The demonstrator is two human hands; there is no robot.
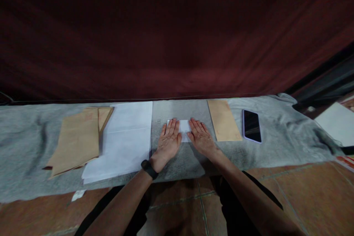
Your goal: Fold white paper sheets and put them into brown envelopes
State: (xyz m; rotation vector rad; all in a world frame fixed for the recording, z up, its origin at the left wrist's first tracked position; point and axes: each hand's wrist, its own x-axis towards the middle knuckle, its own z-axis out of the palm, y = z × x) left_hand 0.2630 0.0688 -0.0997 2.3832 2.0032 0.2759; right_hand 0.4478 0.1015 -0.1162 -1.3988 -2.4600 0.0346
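Note:
A small folded white sheet of paper (184, 127) lies on the grey cloth (24, 140). Both my hands press flat on it. My left hand (168, 143), with a black band at the wrist, covers the paper's left part, fingers stretched out. My right hand (201, 138) lies flat on its right part, fingers straight and close together. Only the middle strip of the paper shows between the hands.
A stack of white sheets (124, 140) lies left of my hands, with brown envelopes (77, 140) further left. Right of my hands are a single brown envelope (223, 120) and a dark phone (251, 125). A dark red curtain (177, 33) hangs behind. Tiled floor (304, 188) lies in front.

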